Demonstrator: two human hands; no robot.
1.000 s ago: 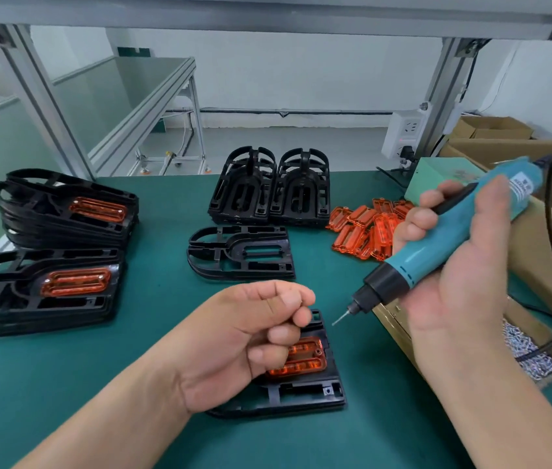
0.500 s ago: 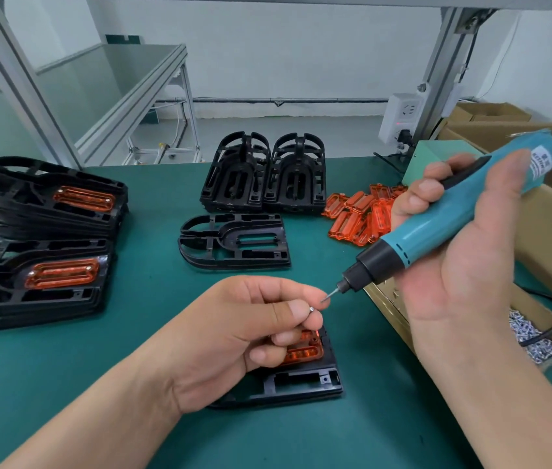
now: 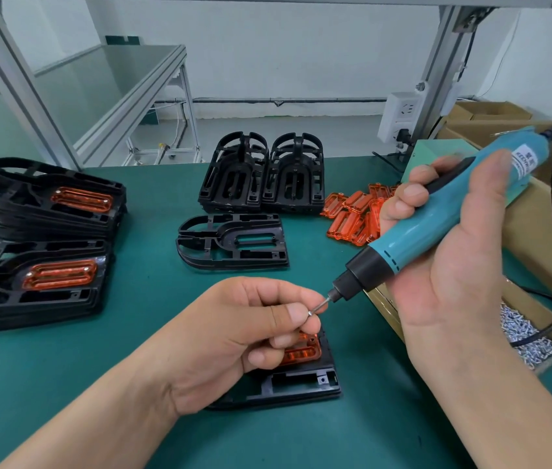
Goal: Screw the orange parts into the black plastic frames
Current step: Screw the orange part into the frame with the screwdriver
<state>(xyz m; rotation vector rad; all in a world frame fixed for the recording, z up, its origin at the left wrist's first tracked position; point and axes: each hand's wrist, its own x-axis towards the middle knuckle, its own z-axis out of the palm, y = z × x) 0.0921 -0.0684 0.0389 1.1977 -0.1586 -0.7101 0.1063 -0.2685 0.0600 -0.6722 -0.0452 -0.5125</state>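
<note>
Teal screwdriver [image 3: 420, 236] tip on screw [image 3: 310, 313]

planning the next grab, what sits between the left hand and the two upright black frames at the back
In the head view, one empty black frame lies flat on the green mat between them.

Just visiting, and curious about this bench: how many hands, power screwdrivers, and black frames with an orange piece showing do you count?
Hands: 2, left hand and right hand
Power screwdrivers: 1, the electric screwdriver
Frames showing orange: 3, black frames
Total: 6
</note>
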